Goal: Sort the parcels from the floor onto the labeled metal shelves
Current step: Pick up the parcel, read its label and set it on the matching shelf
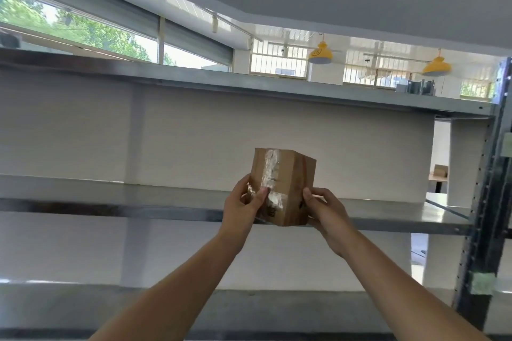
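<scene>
Your left hand and right hand clasp the cardboard parcel from its 2 sides, fingers closed on it. You hold it upright at the middle shelf, probably to slide it on squarely.

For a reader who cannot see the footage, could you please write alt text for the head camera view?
Both bare hands, left hand and right hand, hold a small taped cardboard parcel up at the front edge of the middle metal shelf. Another shelf spans above, with a dark upright post at the right and two yellow hanging lamps beyond.
</scene>
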`<state>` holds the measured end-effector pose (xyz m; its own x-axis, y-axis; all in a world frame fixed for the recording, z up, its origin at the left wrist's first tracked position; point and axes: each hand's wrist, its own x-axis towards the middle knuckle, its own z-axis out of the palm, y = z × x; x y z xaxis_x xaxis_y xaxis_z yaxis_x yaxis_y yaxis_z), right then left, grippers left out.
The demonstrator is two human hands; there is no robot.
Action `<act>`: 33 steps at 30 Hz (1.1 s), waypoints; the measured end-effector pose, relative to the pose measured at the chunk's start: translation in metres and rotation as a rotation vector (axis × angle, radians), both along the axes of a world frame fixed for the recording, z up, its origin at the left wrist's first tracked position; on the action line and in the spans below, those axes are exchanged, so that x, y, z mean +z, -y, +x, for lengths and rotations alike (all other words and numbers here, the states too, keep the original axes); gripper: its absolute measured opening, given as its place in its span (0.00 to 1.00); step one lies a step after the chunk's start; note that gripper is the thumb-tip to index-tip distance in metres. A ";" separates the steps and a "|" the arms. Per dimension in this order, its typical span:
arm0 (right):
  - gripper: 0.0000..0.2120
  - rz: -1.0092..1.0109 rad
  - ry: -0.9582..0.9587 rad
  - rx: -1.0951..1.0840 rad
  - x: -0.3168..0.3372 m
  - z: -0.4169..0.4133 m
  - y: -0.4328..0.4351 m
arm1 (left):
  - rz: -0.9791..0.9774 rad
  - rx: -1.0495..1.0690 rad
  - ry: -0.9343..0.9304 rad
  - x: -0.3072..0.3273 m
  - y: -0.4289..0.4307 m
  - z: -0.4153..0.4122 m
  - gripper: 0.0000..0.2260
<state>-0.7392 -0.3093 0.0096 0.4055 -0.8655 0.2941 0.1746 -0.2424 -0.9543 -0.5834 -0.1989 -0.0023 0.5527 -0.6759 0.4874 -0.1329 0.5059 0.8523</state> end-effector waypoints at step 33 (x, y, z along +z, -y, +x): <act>0.35 0.087 -0.326 -0.056 0.018 0.043 -0.043 | 0.251 0.111 0.145 0.007 -0.037 0.029 0.18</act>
